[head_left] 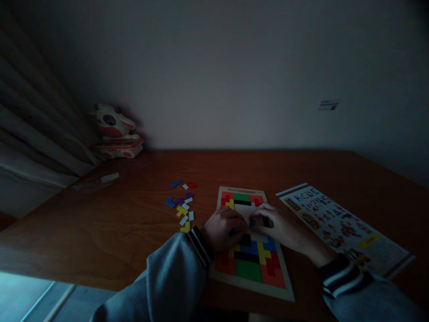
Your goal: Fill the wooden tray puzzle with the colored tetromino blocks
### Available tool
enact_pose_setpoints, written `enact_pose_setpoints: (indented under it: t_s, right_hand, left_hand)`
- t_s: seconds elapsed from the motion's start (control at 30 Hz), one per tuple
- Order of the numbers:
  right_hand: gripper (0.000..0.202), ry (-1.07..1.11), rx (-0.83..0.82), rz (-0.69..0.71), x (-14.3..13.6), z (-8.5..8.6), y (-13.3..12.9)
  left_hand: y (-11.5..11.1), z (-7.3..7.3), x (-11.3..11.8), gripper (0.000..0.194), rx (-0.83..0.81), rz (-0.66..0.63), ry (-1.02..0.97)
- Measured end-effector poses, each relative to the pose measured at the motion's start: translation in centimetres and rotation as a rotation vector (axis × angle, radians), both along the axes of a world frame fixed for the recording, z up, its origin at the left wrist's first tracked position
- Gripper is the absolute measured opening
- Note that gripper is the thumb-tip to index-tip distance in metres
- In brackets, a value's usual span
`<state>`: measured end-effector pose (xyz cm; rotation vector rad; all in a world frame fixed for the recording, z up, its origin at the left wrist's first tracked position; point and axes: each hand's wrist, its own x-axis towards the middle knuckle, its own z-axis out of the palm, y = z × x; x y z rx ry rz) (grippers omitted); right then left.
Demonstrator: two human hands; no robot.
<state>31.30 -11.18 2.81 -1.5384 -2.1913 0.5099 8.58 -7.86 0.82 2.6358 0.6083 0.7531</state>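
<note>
A wooden puzzle board (253, 289) with a pale frame lies on the table, filled at its far and near ends with red, green, black, yellow, blue and orange pieces. Over its left middle rests my left hand (225, 228), fingers curled down; what is under them is hidden. My right hand (276, 223) reaches in from the right, thumb and fingertips bent around a small dark blue puzzle piece (252, 222) near the board's centre. The fingertips of both hands are close together. Bare pale board shows around them.
Loose puzzle pieces (182, 210) in blue, purple, red, yellow and white lie left of the board. A printed pattern sheet (338, 223) lies to the right. A cow-shaped toy (115, 132) stands at the back left by the curtain (36, 116). The wooden table (134, 214) meets the wall behind.
</note>
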Motion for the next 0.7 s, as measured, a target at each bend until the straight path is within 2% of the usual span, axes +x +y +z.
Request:
enact_pose_setpoints:
  t_s: [0.1, 0.2, 0.33, 0.53, 0.6, 0.7]
  right_hand:
    - [0.018, 0.003, 0.002, -0.013, -0.4, 0.3, 0.4]
    - [0.018, 0.062, -0.088, -0.052, -1.0, 0.5, 0.9]
    - [0.007, 0.301, -0.164, -0.076, -1.1, 0.0, 1.1]
    - [0.021, 0.546, -0.139, -0.094, -1.6, -0.6, 0.3]
    - [0.026, 0.563, -0.159, -0.11, -2.2, -0.3, 0.0]
    - [0.034, 0.568, -0.203, -0.116, -2.5, 0.4, -0.6]
  left_hand:
    - [-0.1, 0.2, 0.0, 0.015, -0.002, -0.005, 0.017]
    - [-0.2, 0.2, 0.0, 0.014, -0.001, -0.005, 0.012]
    - [-0.1, 0.1, 0.0, 0.016, -0.014, 0.031, -0.019]
    - [-0.2, -0.1, -0.2, 0.039, -0.067, 0.079, -0.177]
    - [-0.3, 0.0, -0.3, 0.04, -0.045, 0.065, -0.224]
    - [-0.3, 0.3, -0.3, 0.03, -0.029, 0.08, -0.289]
